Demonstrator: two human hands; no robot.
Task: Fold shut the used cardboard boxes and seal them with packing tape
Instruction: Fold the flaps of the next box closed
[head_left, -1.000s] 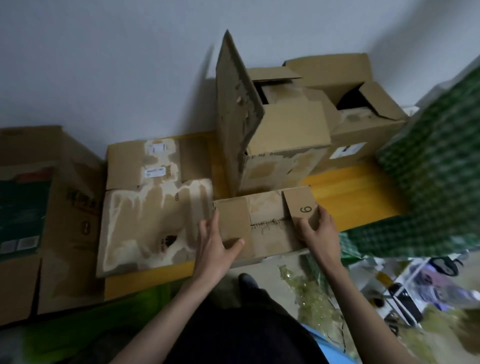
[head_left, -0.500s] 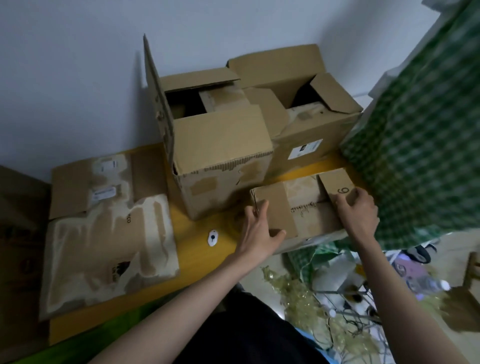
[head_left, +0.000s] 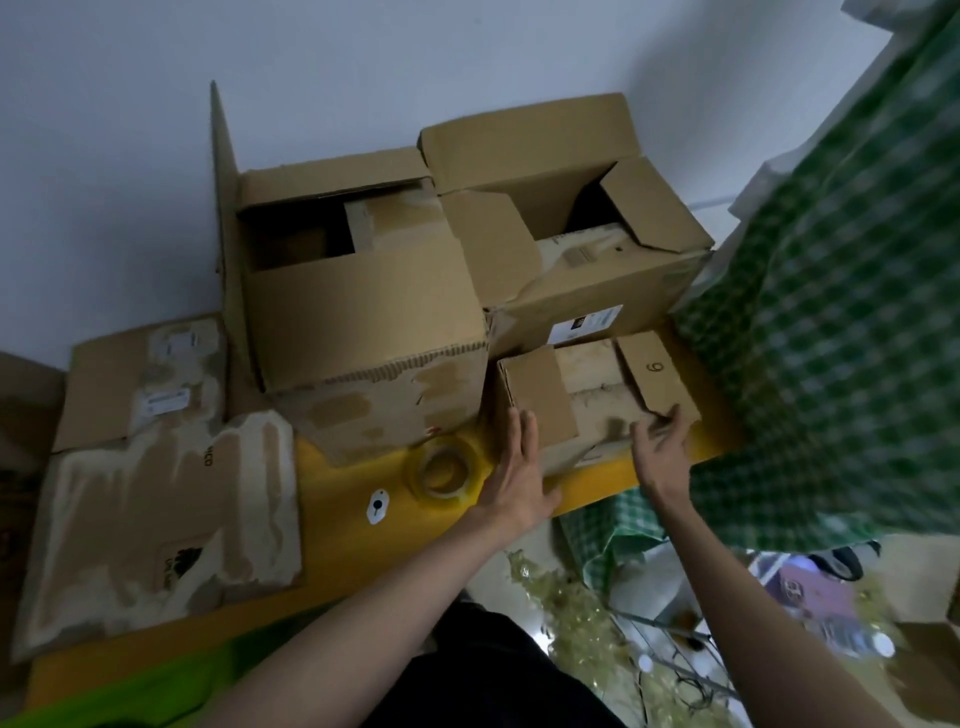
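A small cardboard box (head_left: 592, 395) with its flaps folded shut and a "6" on the right flap sits at the right of the yellow table (head_left: 343, 525). My left hand (head_left: 517, 467) lies flat with straight fingers against the box's near left side. My right hand (head_left: 660, 441) is at the box's front right edge, fingers loosely bent just under the right flap, holding nothing that I can see. A roll of clear packing tape (head_left: 444, 470) lies flat on the table just left of my left hand.
Two bigger open boxes, one (head_left: 363, 322) at centre and one (head_left: 582, 244) at back right, stand behind. A flattened box (head_left: 156, 499) lies at left. A small white tag (head_left: 377, 506) is on the table. A green checked cloth (head_left: 831, 338) hangs at right; clutter covers the floor below.
The small box has slid right, next to the back-right box. The tape roll has come into view. My left hand has flattened on the box's side and my right hand has loosened its hold.
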